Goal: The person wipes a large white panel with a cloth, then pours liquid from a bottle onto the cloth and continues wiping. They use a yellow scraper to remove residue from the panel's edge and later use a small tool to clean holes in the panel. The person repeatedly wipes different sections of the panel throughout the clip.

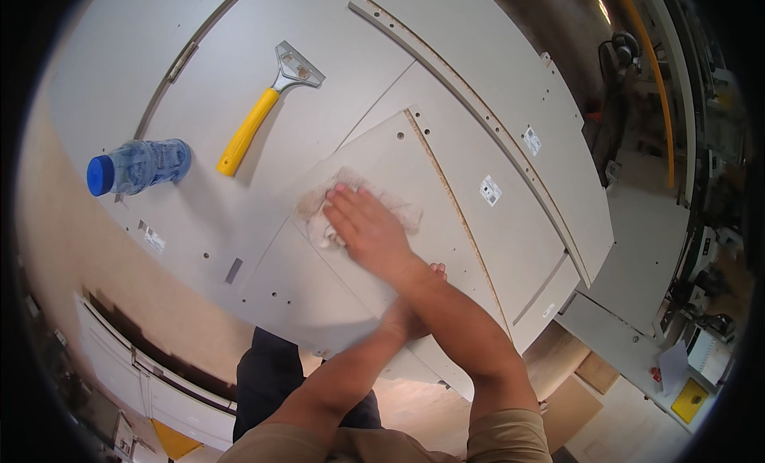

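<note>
My right hand (367, 227) lies on a crumpled whitish cloth (406, 217), pressing it against a light grey laminated panel (382, 158) with a bare chipboard edge. My left hand (413, 321) passes beneath my right forearm; its fingertips show beyond the forearm at the panel, and the rest is largely hidden. Up and to the left of the cloth lies a scraper (254, 122) with a yellow handle and a wide metal head. A clear plastic bottle (146, 166) with a blue cap rests on its side at the left.
Larger grey panels (334, 50) with drilled holes and stickers lie beneath. A long narrow board strip (478, 113) crosses them at the right. White panels (173, 385) stand at lower left. Farther right, a side surface (621, 331) bears papers and a yellow item (689, 399).
</note>
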{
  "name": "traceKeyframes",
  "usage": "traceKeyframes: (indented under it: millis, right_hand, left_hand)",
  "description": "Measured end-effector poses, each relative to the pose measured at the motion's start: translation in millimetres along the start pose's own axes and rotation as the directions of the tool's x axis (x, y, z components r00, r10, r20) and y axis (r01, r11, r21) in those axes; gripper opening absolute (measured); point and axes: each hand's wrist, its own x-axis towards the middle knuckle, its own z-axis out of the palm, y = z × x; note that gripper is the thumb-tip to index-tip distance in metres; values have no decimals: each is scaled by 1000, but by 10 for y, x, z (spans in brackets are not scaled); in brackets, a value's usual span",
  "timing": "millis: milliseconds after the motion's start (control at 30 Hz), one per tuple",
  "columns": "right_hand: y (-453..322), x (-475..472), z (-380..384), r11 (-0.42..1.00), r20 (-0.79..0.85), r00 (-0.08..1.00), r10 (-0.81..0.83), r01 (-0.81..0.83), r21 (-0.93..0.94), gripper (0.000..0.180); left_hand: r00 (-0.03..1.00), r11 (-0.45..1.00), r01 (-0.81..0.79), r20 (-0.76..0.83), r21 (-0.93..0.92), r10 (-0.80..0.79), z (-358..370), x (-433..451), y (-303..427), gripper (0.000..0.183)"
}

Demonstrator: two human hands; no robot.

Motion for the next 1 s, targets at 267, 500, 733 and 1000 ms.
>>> traceKeyframes:
  millis: [267,500,733,1000]
  right_hand:
    - [-18,366,221,983,-111,976,185,-185,7,59]
    - [-76,536,269,984,-88,980,176,-176,0,53]
    - [-545,447,442,992,63,996,-70,63,113,48]
    - [-718,268,499,985,79,992,-95,83,149,53]
  left_hand:
    - [927,987,143,-358,75,-107,-137,-37,-99,52]
    - [879,959,141,-414,-245,-235,5,-25,-48,47]
    - [879,970,189,-414,-154,-237,18,-29,-39,55]
    - [906,984,141,-388,-108,-172,-160,-110,-33,58]
